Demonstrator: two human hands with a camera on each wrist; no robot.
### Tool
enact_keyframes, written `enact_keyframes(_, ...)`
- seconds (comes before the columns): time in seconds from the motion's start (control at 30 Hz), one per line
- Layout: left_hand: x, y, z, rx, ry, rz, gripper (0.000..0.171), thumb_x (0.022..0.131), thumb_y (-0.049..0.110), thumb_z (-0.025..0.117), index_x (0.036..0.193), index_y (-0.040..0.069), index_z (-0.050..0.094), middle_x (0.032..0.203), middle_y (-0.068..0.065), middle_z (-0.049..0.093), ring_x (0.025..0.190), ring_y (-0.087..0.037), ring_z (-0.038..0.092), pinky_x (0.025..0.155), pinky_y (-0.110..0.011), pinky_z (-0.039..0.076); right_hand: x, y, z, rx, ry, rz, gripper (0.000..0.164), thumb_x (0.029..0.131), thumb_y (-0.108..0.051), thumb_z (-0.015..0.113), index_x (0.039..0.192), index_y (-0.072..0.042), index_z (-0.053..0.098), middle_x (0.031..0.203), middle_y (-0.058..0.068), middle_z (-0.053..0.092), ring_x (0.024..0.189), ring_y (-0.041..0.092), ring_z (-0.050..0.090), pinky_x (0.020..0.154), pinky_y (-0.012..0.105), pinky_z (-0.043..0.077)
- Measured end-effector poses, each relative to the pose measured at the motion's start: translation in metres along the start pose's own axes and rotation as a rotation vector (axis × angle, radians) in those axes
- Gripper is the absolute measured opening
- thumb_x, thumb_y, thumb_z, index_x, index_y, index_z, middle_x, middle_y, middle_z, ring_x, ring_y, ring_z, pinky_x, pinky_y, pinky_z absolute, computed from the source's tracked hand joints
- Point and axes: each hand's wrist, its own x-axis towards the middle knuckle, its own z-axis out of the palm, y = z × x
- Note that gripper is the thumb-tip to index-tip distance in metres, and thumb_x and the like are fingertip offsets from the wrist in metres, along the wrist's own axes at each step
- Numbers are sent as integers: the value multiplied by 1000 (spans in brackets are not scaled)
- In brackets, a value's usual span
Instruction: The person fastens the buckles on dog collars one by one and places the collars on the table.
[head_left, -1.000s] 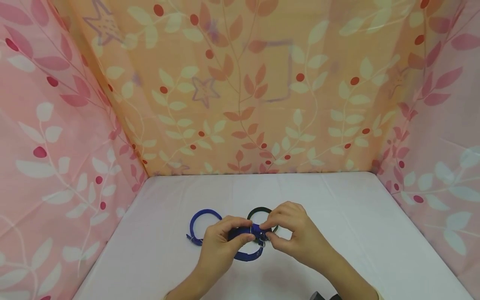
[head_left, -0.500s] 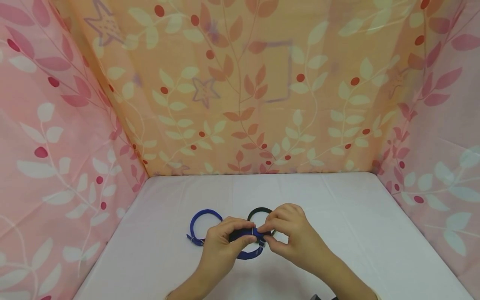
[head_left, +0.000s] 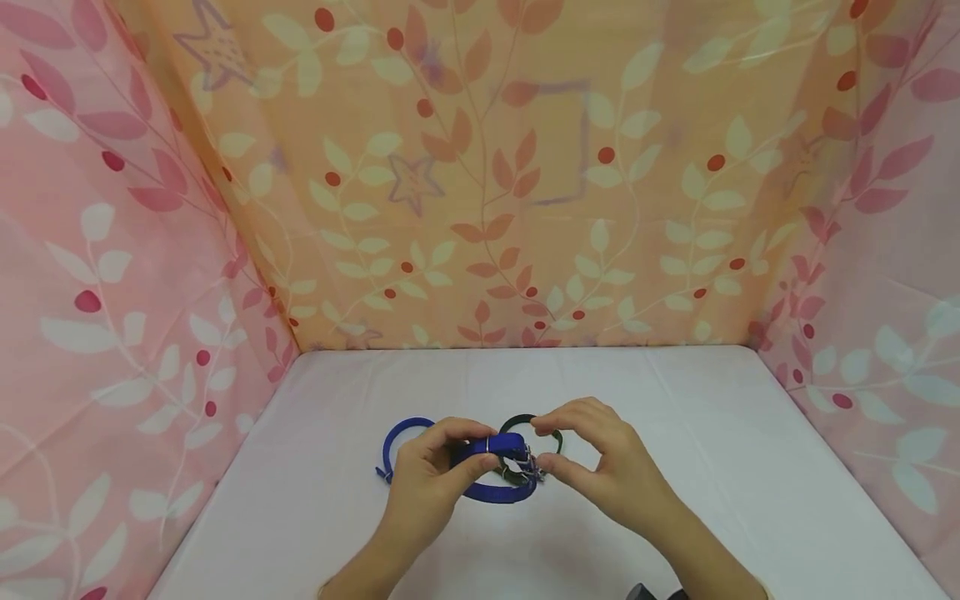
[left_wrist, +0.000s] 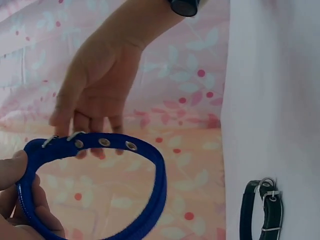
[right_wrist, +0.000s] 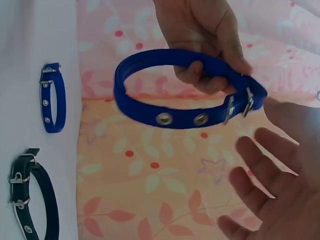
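Note:
In the head view my left hand pinches a blue collar by its doubled strap, thumb below and fingers above. The collar is a closed ring with a metal buckle, a metal keeper loop beside it, and metal-ringed holes along the band. My right hand is at the buckle end, its fingers spread and thumb apart, gripping nothing. The right wrist view shows those fingers loosely spread below the buckle. Part of the strap is hidden behind my left fingers.
A second blue collar lies on the white table to the left, partly behind my left hand. A dark collar with a metal buckle lies behind the held one. Patterned cloth walls stand at the back and both sides.
My right hand has let go of the strap at the buckle, and its fingers have spread apart. The held collar has tilted and risen slightly, its buckle now showing. My left hand keeps its pinch.

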Motion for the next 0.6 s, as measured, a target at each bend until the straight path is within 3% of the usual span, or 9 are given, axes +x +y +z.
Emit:
enact_keyframes(0.17, 2, 4, -3, -74, 17, 20, 28, 90, 2, 77, 116, -1, 69, 115, -17, 68, 103, -24, 70, 92, -32, 58, -2, 5, 2, 5, -120, 80, 36, 85, -37, 84, 117, -36, 69, 108, -20, 68, 109, 5, 60, 93, 33, 50)
enact_keyframes(0.3, 2, 6, -4, -87, 39, 25, 28, 89, 2, 77, 116, -3, 69, 115, -16, 68, 103, -23, 70, 92, -32, 59, -2, 6, 5, -6, -140, 99, 30, 84, -38, 84, 110, -37, 71, 103, -24, 68, 104, 4, 61, 92, 35, 50)
enact_keyframes(0.4, 2, 6, -5, -12, 60, 40, 28, 89, 5, 78, 115, 3, 71, 114, -12, 69, 102, -21, 68, 90, -28, 58, -2, 7, 5, -10, -133, 123, 25, 84, -36, 85, 104, -38, 71, 101, -25, 67, 101, 3, 61, 91, 35, 50)
enact_keyframes(0.6, 6, 5, -11, 260, 111, 82, 26, 86, 15, 83, 110, 22, 76, 108, 4, 72, 101, -19, 63, 89, -26, 55, -2, 9, 2, -7, -89, 146, 23, 83, -28, 86, 99, -38, 72, 99, -23, 67, 99, 4, 61, 88, 35, 48)
